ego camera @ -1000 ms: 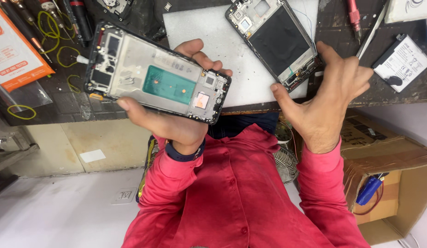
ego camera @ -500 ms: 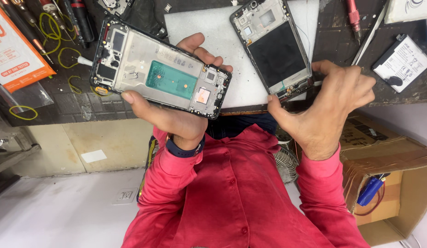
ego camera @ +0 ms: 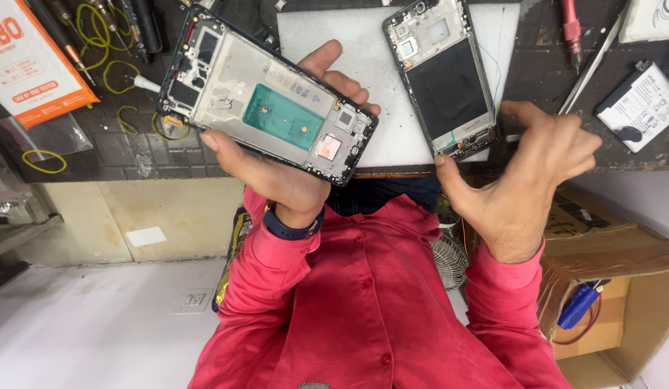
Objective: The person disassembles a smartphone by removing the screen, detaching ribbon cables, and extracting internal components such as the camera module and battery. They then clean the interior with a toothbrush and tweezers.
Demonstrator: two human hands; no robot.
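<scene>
Since the earlier frame, the stripped phone frame point(ego camera: 268, 102) has tilted up nearer the camera. The second phone frame point(ego camera: 444, 75) has turned straighter on the white mat point(ego camera: 392, 108). The left hand point(ego camera: 277, 169) cradles the first frame from beneath, thumb on its near edge. The right hand point(ego camera: 525, 184) is loosely curled and holds nothing. Its thumb seems just to touch the second frame's near corner, though that is hard to tell. Gripping by the rim alone looks wise, to keep fingers off the exposed green patch and connectors.

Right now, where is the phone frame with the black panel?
In the head view, the phone frame with the black panel lies on the white mat, upper right of centre, just above the right hand.
</scene>
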